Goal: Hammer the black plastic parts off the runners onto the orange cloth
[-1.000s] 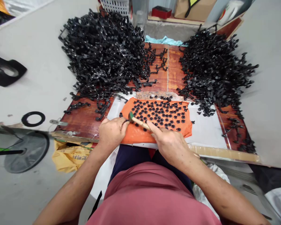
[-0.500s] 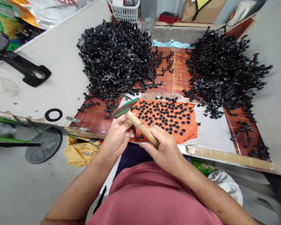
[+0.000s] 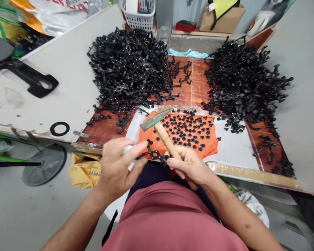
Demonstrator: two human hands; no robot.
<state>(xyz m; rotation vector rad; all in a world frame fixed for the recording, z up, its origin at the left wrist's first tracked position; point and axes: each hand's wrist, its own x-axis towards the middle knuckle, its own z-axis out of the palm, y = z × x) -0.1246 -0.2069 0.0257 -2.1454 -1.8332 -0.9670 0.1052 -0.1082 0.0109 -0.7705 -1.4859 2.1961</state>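
My right hand (image 3: 188, 164) is closed round the wooden handle of a small hammer (image 3: 161, 131), whose green-and-steel head points up to the left. Its thumb and fingertip also touch one end of a black plastic sprue strip (image 3: 154, 154). My left hand (image 3: 118, 166) pinches the other end of that strip, holding it over my lap. Beyond the hands an orange cloth (image 3: 208, 146) carries several small black round parts (image 3: 188, 128).
Two big heaps of black plastic sprues lie on the wooden board, one far left (image 3: 131, 66) and one far right (image 3: 240, 80). A black ring (image 3: 59, 128) and a small metal tab (image 3: 80, 134) lie on the grey panel. A fan base (image 3: 44, 165) stands on the floor.
The hammer has come off the orange cloth and been raised toward me. Both hands drew back to my lap, and a black sprue strip is now stretched between them.
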